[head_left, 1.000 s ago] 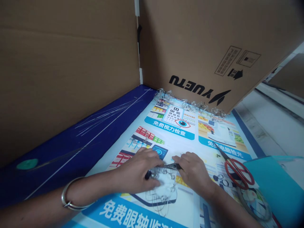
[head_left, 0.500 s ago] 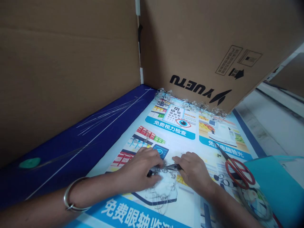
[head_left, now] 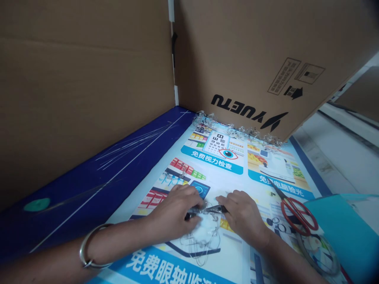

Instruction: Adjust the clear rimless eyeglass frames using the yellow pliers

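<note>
My right hand is closed around a pair of pliers, whose dark jaws point left. My left hand is closed on a second dark tool that looks like pliers, mostly hidden by the fingers. The two tips meet at a small spot of thin wire, too fine to make out. A tangle of clear, wiry jewellery strand with loops hangs below the tips onto the printed sheet.
Red-handled scissors lie at the right, beside a coil of clear line and a turquoise folder. Wiry beaded strands line the foot of the cardboard wall. Thin lines and a green piece lie on blue cloth.
Hardly anything differs. Both hands keep their hold on the tools, with the tips still together; the hands and the strand below have shifted only slightly.
</note>
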### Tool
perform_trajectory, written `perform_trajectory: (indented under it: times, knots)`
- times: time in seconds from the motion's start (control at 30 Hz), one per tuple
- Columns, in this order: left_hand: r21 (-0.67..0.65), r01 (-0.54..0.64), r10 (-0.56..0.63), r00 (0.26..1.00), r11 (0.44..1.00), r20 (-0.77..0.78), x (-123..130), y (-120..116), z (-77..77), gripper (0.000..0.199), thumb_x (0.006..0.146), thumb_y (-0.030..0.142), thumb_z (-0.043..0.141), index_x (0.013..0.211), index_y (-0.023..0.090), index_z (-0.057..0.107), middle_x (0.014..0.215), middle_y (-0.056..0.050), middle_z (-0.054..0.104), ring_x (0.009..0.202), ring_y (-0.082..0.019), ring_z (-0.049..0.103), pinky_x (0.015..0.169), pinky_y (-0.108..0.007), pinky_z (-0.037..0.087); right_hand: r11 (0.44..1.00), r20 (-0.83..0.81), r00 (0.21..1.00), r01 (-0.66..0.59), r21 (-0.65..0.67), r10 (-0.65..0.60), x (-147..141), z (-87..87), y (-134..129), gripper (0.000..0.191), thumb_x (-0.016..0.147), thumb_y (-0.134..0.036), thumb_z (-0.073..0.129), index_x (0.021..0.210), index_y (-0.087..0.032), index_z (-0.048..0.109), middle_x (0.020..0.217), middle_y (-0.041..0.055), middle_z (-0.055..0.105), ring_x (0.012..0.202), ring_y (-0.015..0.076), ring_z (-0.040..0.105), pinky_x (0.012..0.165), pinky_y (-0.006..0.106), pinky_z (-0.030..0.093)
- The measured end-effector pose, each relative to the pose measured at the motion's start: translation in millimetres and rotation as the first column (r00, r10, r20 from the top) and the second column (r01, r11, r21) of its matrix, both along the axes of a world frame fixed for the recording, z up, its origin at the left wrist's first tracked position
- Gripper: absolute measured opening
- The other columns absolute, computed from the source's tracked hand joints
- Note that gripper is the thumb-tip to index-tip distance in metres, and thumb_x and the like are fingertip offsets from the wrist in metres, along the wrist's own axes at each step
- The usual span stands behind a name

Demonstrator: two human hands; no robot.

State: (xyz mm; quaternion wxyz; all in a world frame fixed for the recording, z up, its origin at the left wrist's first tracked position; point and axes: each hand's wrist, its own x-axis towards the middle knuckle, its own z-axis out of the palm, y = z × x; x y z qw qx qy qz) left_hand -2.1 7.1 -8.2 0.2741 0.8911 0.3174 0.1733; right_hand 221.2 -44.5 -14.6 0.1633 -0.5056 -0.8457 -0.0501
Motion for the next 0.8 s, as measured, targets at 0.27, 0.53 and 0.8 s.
perform_trajectory:
  times: [0.27,0.53,0.8]
  knots:
    - [-0.022,-0.002,0.003,0.999,1.0,0.032,1,-1,-0.6,0.024,0.07,0.016,0.062,0.092,0.022,0.06,0.089,-0.002,0.057,0.09,-0.022,0.049,0.082,-0.035,0.032,1.0,0.012,1.0,0.017,-0.003,-0.017,-1,1.5,-2,0.03,0.072,-0.007,0.052,0.098,-0.017,0.061,0.073,0.0031,0.058,0.071,0.0174,0.047,0.069,0.03,0.035]
    - [-0.042,-0.062,0.065,0.996,0.997,0.068,9,-1,0.7,0.014,0.068,0.025,0.07,0.076,0.021,0.061,0.083,0.0,0.056,0.084,-0.02,0.05,0.08,-0.035,0.033,1.0,0.045,0.999,0.03,0.01,-0.03,-3,1.9,-4,0.026,0.077,-0.01,0.05,0.1,-0.017,0.06,0.073,0.0035,0.057,0.071,0.0175,0.046,0.068,0.03,0.034]
    - [-0.031,-0.098,0.1,0.992,0.995,0.081,14,-3,-1.3,0.01,0.064,0.015,0.066,0.07,0.019,0.06,0.079,0.0,0.056,0.081,-0.019,0.051,0.078,-0.034,0.033,0.999,0.077,0.996,0.05,-0.013,-0.049,-6,1.9,-6,0.025,0.078,-0.011,0.05,0.101,-0.017,0.06,0.073,0.0035,0.056,0.071,0.0184,0.044,0.065,0.031,0.032]
